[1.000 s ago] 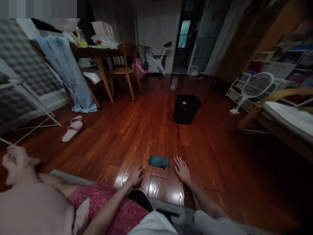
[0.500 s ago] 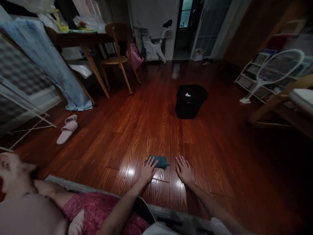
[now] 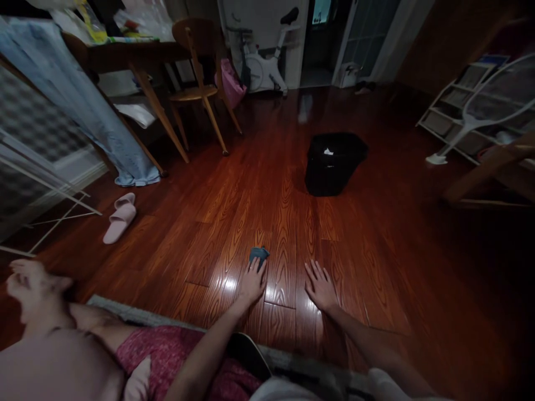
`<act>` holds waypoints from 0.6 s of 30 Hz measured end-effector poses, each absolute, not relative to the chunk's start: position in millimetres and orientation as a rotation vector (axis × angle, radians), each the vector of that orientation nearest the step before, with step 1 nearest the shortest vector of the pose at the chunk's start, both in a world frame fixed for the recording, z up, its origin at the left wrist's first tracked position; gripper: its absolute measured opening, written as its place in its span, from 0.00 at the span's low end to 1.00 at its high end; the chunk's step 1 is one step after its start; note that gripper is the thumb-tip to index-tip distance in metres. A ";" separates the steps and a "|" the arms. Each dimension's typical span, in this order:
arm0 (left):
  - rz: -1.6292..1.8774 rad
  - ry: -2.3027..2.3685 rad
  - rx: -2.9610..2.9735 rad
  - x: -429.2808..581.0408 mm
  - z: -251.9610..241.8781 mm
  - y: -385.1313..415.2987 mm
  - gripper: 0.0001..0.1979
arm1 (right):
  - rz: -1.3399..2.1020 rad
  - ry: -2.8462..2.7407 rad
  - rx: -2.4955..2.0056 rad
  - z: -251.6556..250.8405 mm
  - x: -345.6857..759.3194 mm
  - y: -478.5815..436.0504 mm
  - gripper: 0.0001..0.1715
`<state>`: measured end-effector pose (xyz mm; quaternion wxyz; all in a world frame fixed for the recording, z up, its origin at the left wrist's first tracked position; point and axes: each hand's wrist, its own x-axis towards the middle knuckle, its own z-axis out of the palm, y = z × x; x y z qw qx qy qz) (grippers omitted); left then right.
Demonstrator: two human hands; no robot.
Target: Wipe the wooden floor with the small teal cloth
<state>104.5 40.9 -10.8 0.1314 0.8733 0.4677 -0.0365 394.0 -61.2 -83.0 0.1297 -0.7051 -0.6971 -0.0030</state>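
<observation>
A small dark teal bundle (image 3: 259, 254) lies on the wooden floor, its far end showing past my fingertips. It looks like a soft roll, but I cannot tell its exact kind. My left hand (image 3: 252, 283) rests on its near part, fingers stretched forward over it rather than wrapped round. That near part is hidden under the fingers. To the right, my right hand (image 3: 321, 287) is held low over or on the floor, palm down, with fingers spread and nothing in them.
A black bin (image 3: 334, 167) stands ahead, right of centre. Pink slippers (image 3: 120, 218) lie at left, beside a white folding rack (image 3: 52, 214). Farther back are a wooden chair (image 3: 200, 92), a white exercise bike (image 3: 265, 67) and a shelf rack (image 3: 453, 106). A person's bare foot (image 3: 31, 284) shows lower left.
The teal bundle has turned from lying crosswise to pointing away from me under my left fingers. My right hand keeps nearly the same pose. The view has shifted slightly.
</observation>
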 end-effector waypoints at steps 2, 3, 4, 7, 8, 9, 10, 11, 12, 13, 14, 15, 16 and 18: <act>-0.099 1.188 2.585 98.6 -14.1 48.9 0.36 | -0.007 -2.011 -2.052 -82.3 393.5 -60.4 0.41; -0.098 1.144 2.594 94.7 -16.0 53.0 0.35 | -0.006 -2.003 -2.055 -81.8 393.4 -59.9 0.40; -0.097 1.134 2.593 90.9 -18.0 56.5 0.35 | -0.005 -1.996 -2.058 -81.2 393.2 -59.5 0.40; -0.072 1.279 2.545 83.9 -24.8 58.9 0.36 | -0.011 -1.982 -2.059 -80.3 393.1 -58.6 0.38; -0.060 1.363 2.514 83.2 -27.4 56.4 0.36 | -0.019 -1.979 -2.058 -80.3 393.2 -58.4 0.38; -0.048 1.446 2.482 82.9 -30.2 52.2 0.36 | -0.028 -1.977 -2.056 -80.5 393.3 -58.2 0.38; -0.038 1.515 2.453 82.5 -33.0 46.5 0.36 | -0.036 -1.975 -2.055 -80.9 393.5 -58.1 0.37; -0.031 1.561 2.435 81.7 -35.7 39.6 0.36 | -0.043 -1.974 -2.054 -81.4 393.8 -58.0 0.37; -0.024 1.577 2.429 80.4 -38.2 31.9 0.36 | -0.047 -1.973 -2.053 -81.9 394.0 -57.9 0.38; -0.023 1.561 2.436 78.5 -40.1 23.7 0.37 | -0.048 -1.975 -2.051 -82.5 394.3 -57.8 0.38; -0.028 1.514 2.454 76.1 -41.5 15.6 0.38 | -0.048 -1.977 -2.049 -83.0 394.4 -57.7 0.39; -0.041 1.446 2.476 73.6 -42.3 7.9 0.38 | -0.049 -1.979 -2.046 -83.5 394.5 -57.6 0.39; -0.061 1.365 2.497 71.4 -42.5 1.1 0.39 | -0.053 -1.980 -2.044 -83.9 394.5 -57.5 0.40; -0.108 1.206 2.526 68.9 -41.4 -8.6 0.41 | -0.069 -1.976 -2.041 -84.6 394.5 -57.0 0.39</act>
